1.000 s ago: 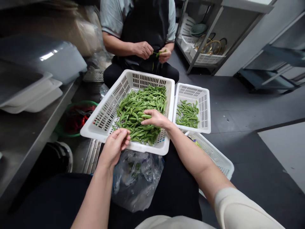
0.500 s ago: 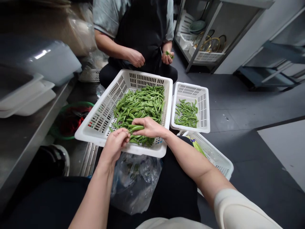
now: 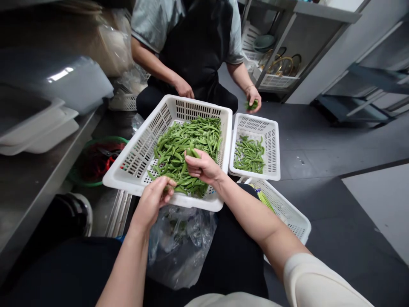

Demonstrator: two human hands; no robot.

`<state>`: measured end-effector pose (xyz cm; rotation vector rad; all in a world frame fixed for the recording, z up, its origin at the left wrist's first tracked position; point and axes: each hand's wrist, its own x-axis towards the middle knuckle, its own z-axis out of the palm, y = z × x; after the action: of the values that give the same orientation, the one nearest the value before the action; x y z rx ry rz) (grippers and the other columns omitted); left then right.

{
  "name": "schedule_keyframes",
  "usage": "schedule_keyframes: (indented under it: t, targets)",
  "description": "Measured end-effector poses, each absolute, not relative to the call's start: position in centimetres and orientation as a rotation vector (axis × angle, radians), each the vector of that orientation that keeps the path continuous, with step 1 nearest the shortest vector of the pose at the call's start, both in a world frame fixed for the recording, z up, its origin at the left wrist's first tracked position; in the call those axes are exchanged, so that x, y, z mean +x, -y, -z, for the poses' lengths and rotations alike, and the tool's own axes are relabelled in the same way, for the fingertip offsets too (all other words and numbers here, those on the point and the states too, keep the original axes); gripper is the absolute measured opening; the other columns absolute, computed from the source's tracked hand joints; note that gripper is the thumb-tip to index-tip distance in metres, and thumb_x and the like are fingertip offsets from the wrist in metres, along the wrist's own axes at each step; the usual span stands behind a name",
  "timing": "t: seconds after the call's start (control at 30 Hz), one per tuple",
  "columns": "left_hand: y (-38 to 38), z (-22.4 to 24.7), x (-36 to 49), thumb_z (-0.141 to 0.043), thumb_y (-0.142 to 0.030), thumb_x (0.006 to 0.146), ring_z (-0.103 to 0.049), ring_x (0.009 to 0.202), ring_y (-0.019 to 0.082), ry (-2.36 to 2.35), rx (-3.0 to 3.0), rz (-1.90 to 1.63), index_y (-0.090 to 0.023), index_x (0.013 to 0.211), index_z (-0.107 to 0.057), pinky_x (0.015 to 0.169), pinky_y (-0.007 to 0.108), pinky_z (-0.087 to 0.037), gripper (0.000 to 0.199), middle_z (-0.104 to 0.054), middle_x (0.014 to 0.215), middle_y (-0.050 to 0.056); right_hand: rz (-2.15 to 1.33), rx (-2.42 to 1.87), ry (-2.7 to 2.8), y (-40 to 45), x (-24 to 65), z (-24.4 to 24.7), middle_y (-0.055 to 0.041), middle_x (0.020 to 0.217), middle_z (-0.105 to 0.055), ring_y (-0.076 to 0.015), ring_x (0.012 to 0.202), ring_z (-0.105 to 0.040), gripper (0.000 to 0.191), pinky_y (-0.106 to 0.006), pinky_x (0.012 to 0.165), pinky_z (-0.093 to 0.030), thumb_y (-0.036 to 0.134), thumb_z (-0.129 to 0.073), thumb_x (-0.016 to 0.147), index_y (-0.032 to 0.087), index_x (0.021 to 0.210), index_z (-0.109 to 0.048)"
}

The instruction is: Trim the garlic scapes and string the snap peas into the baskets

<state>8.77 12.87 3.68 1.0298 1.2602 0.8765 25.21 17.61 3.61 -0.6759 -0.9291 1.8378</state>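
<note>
A large white slotted basket (image 3: 123, 168) holds a heap of green pea pods (image 3: 182, 140). Over the heap, my right hand (image 3: 204, 167) is closed round a few pods, whose tips stick up past the thumb. My left hand (image 3: 156, 196) is at the basket's near rim with fingers curled and pressed together; what is between its fingertips is too small to make out. Right of the large basket stands a smaller white basket (image 3: 273, 149) with fewer pods (image 3: 249, 153) in it. Below the near rim lies a clear plastic bag (image 3: 182, 251).
Opposite sits a person in a black apron (image 3: 194, 47), one hand (image 3: 253, 99) holding green pods above the small basket. Another white basket (image 3: 300, 219) with green stalks is at lower right. A green basin (image 3: 84, 179) and a metal counter (image 3: 32, 183) are at left.
My right hand has moved up and away from my left hand, its pods now upright. My left hand has barely moved. The other person's pod-filled hand has reached out toward the small basket.
</note>
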Motion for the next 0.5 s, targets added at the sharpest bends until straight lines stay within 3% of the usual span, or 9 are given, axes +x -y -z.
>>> schedule_keyframes:
  t: [0.13, 0.3, 0.4, 0.5]
  targets:
    - [-13.7, -4.1, 10.0, -0.053, -0.047, 0.073, -0.04, 0.049, 0.01, -1.264, 1.336, -0.936, -0.018, 0.066, -0.053, 0.045, 0.02, -0.031, 0.03, -0.046, 0.054, -0.005, -1.873, -0.688, 0.944, -17.6, 24.6, -3.3, 0.0129, 0.043, -0.029, -0.0016, 0.036, -0.021, 0.048, -0.015, 0.034, -0.016, 0.045, -0.078, 0.063, 0.019, 0.072, -0.038]
    - [-13.8, -5.9, 9.0, -0.051, -0.039, 0.077, -0.044, 0.055, 0.013, -1.193, 1.739, -0.816, -0.02, 0.06, -0.054, 0.053, 0.023, -0.035, 0.026, -0.048, 0.056, -0.003, -2.09, -0.735, 0.902, -18.6, 26.1, -3.0, 0.0138, 0.038, -0.018, -0.0024, 0.034, -0.01, 0.041, -0.015, 0.034, -0.01, 0.053, -0.055, 0.083, 0.019, 0.069, -0.038]
    - [-13.6, -6.7, 8.2, -0.054, -0.039, 0.077, -0.048, 0.058, 0.014, -1.179, 1.81, -0.71, -0.02, 0.061, -0.058, 0.055, 0.023, -0.036, 0.025, -0.054, 0.058, -0.002, -2.274, -0.828, 1.26, -18.0, 26.7, -3.3, 0.0127, 0.038, -0.024, -0.0019, 0.033, -0.017, 0.044, -0.016, 0.033, -0.011, 0.055, -0.063, 0.076, 0.016, 0.066, -0.045]
    - [-13.5, -6.6, 8.3, -0.057, -0.039, 0.075, -0.048, 0.059, 0.014, -1.215, 1.739, -0.748, -0.02, 0.06, -0.059, 0.056, 0.023, -0.036, 0.025, -0.055, 0.058, -0.002, -2.192, -0.843, 1.631, -16.9, 26.3, -3.8, 0.0099, 0.042, -0.037, -0.0014, 0.037, -0.029, 0.042, -0.016, 0.036, -0.019, 0.046, -0.076, 0.064, 0.013, 0.062, -0.049]
